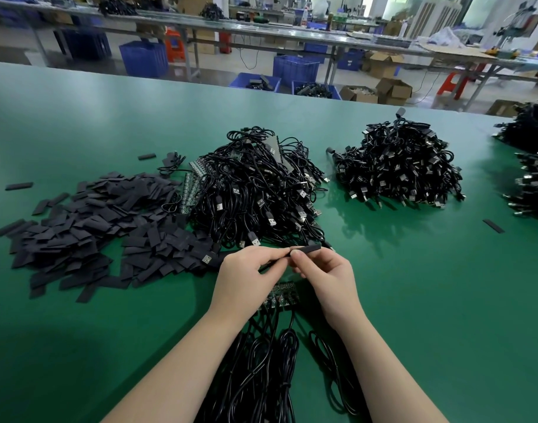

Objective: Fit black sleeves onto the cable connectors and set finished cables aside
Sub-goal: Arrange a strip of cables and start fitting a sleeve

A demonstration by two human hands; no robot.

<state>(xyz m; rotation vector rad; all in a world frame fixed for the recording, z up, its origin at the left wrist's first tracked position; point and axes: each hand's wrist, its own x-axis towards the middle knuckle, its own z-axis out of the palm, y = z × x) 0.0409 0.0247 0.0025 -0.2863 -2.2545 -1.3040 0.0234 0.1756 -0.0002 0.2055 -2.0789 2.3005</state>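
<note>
My left hand point(246, 271) and my right hand point(324, 270) meet above the table's near middle. Together they pinch a flat black sleeve point(307, 249) that sticks out to the right past the fingertips. A thin black cable runs down from the left fingers; whether its end sits inside the sleeve is hidden. Under my hands lies a row of small green circuit-board connectors point(281, 296) with black cables point(267, 367) trailing toward me. A heap of loose black sleeves point(87, 227) lies at the left.
A large tangle of black USB cables point(258, 190) sits ahead of my hands on the green table point(444, 300), with another pile point(399, 166) to its right and more point(533, 184) at the right edge. A stray sleeve point(493, 225) lies at the right.
</note>
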